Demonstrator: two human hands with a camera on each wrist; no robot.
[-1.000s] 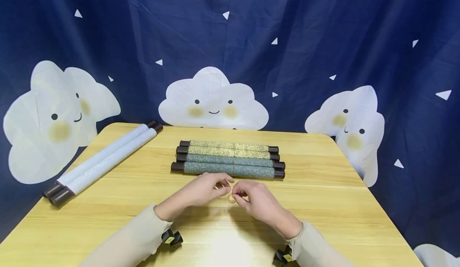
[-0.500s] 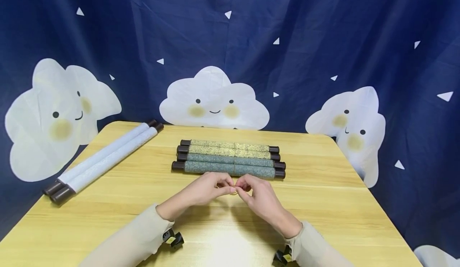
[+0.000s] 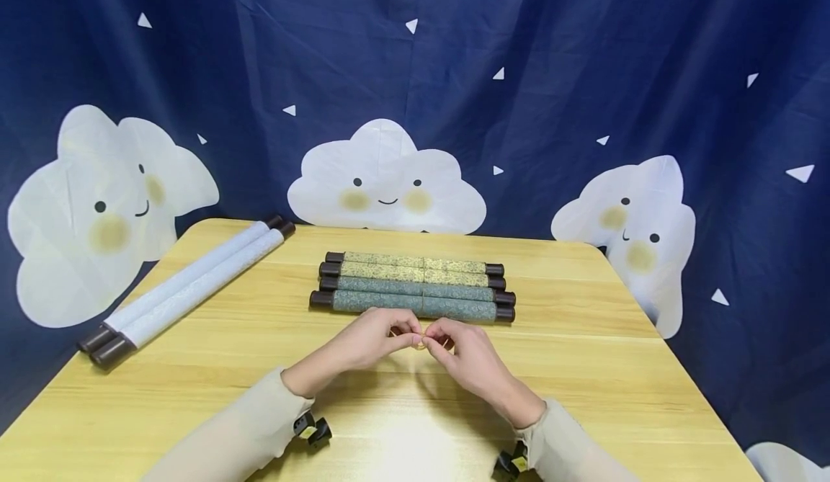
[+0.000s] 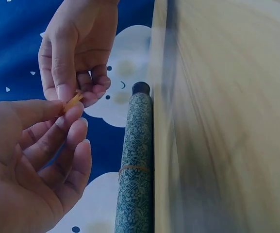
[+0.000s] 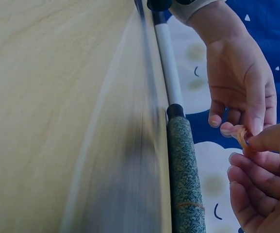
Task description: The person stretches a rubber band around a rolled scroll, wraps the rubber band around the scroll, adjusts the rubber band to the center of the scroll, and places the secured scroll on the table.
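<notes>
We enter first one small orange rubber band (image 5: 242, 138), near the middle of the head frame, just below centre, held above the table (image 3: 583, 381) between two hands.

Left hand (image 3: 382, 338): thumb and forefinger brought together on the band in a pinch; the remaining fingers, which we see at the lower left of the left wrist frame, are loosely curled, the palm partly showing. Forearm rising from the lower left, in a pale left sleeve (image 3: 233, 428).

Right hand (image 3: 470, 359): thumb and forefinger likewise pinched on the band, fingertips meeting those of the left hand; other fingers bent beneath. Forearm rising from the lower right, in a pale right sleeve (image 3: 573, 442).

Just above the hands, we record two green scrolls (image 3: 395, 301), side by side, a thin brown tie (image 4: 134, 168) around them. Directly above lie two yellow scrolls (image 3: 389, 271), dark-ended like the green pair.

At the left of the frame, set diagonally: two white scrolls (image 3: 205, 285), also dark-ended, touching.

Behind everything, we note a blue curtain (image 3: 545, 28) printed with white triangles and smiling clouds.
</notes>
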